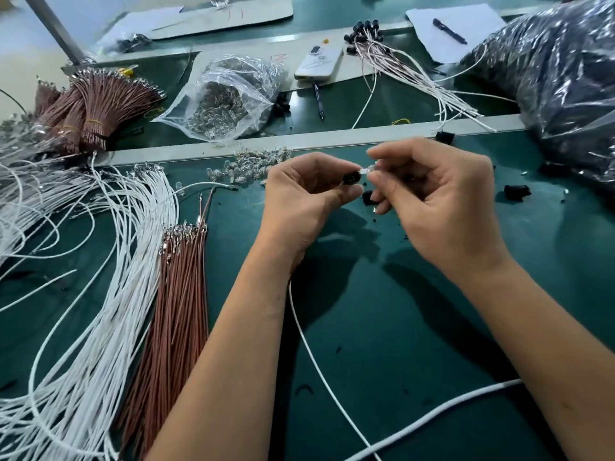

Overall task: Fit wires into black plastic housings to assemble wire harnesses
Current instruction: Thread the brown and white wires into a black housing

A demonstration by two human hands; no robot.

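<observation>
Head view is showing the left hand (299, 194) pinching a black housing (352, 177) above the tabletop (382, 311), the right hand (439, 201) pinching a clear part (367, 168); a clear bag (229, 94) is holding clear parts.

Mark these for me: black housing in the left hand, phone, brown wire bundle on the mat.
black housing (352, 177), head view, on its round black face.
phone (318, 61), head view, middle of its white back.
brown wire bundle (178, 304), head view, mid-length of the strands.
</observation>
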